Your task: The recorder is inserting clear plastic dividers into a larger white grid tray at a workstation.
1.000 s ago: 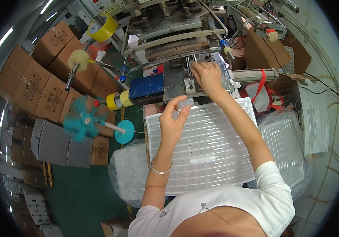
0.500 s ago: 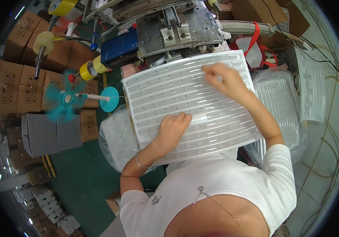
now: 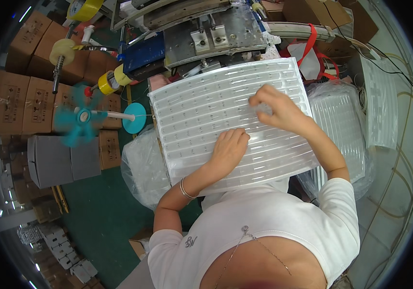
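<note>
A large translucent white plastic tray [image 3: 192, 166] with many parallel grooves lies in front of me. Rows of small parts sit in its grooves on the left and far side. My left hand [image 3: 228, 153] rests on the middle of the tray, fingers bent and pressed together at a groove; anything under the fingertips is hidden. Farther right and just above the tray, my right hand [image 3: 281, 111] is curled with thumb and fingers drawn in. Something small and see-through seems to be at its fingertips, too blurred to name.
Beyond the tray stands a machine with a metal plate [image 3: 182, 45]. A turquoise fan [image 3: 85, 115] spins at the left, before stacked cardboard boxes [image 3: 38, 103]. More grooved trays in clear plastic [image 3: 339, 130] lie at the right. A red strap [image 3: 310, 45] hangs behind.
My left hand has slid right and slightly away from me across the tray. My right hand has come slightly nearer to me, its fingers curling in. The machine appears slightly shifted in view.
</note>
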A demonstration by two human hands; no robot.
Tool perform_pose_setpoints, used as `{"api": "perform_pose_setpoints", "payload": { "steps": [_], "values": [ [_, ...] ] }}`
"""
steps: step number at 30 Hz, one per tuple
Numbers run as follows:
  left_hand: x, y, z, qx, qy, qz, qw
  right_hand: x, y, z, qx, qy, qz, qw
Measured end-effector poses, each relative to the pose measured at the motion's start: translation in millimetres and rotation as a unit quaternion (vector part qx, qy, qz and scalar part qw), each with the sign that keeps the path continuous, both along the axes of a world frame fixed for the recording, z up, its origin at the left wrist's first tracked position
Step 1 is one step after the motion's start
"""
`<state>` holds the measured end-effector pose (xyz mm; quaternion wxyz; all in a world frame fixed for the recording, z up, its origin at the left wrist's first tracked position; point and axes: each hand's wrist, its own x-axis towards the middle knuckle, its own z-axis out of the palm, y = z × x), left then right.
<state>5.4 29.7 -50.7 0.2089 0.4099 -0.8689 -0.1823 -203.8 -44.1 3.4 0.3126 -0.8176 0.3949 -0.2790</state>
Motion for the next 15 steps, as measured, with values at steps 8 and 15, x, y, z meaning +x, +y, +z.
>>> {"api": "perform_pose_setpoints", "payload": {
  "steps": [8,15],
  "values": [
    [24,1,9,0.003,-0.041,-0.021,0.999,-15,-24,2,0.033,-0.144,-0.143,0.979],
    [39,-63,39,-0.012,0.096,0.138,0.986,-8,-37,17,-0.026,-0.221,-0.172,0.960]
  ]
}}
